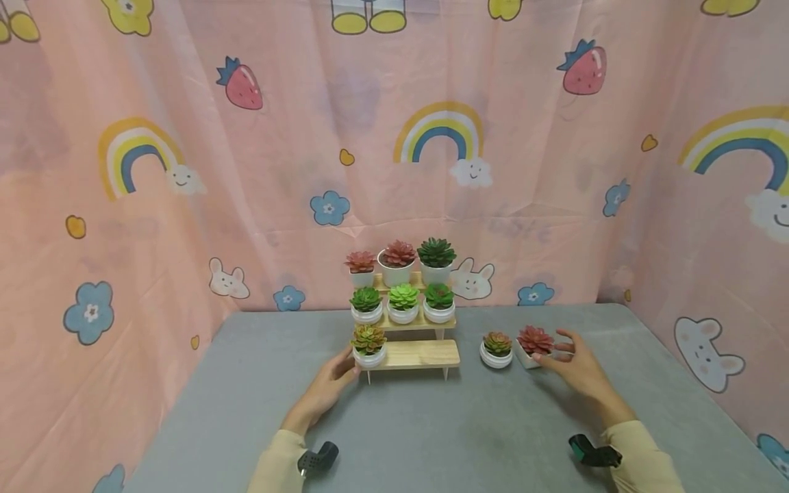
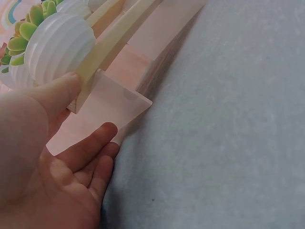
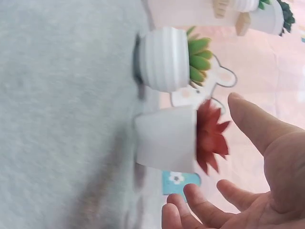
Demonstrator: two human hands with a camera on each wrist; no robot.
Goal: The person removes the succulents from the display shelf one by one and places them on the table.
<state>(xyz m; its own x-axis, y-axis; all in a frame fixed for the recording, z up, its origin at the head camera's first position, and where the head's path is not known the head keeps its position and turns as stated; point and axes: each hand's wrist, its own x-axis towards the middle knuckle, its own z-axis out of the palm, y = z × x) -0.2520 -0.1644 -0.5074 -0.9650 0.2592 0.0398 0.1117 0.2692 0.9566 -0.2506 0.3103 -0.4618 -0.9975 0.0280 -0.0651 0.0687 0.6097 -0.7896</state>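
A three-tier wooden plant stand (image 1: 419, 354) with pale see-through legs stands at the back of the table. My left hand (image 1: 327, 390) holds the left end of its lowest shelf, thumb on the board's edge in the left wrist view. Right beside that thumb sits a yellow-green succulent (image 1: 368, 340) in a round, ribbed white pot (image 2: 59, 50). On the table to the right, my right hand (image 1: 576, 366) is spread around a red succulent (image 1: 535, 339) in a square white pot (image 3: 167, 138). Its thumb and fingers stand apart from the pot in the right wrist view.
A small green-and-red succulent (image 1: 496, 344) in a ribbed pot stands left of the square pot. Three green succulents (image 1: 403, 297) fill the middle shelf. Two reddish ones and a dark green one (image 1: 436, 253) stand on top. A pink patterned curtain (image 1: 296, 171) hangs behind.
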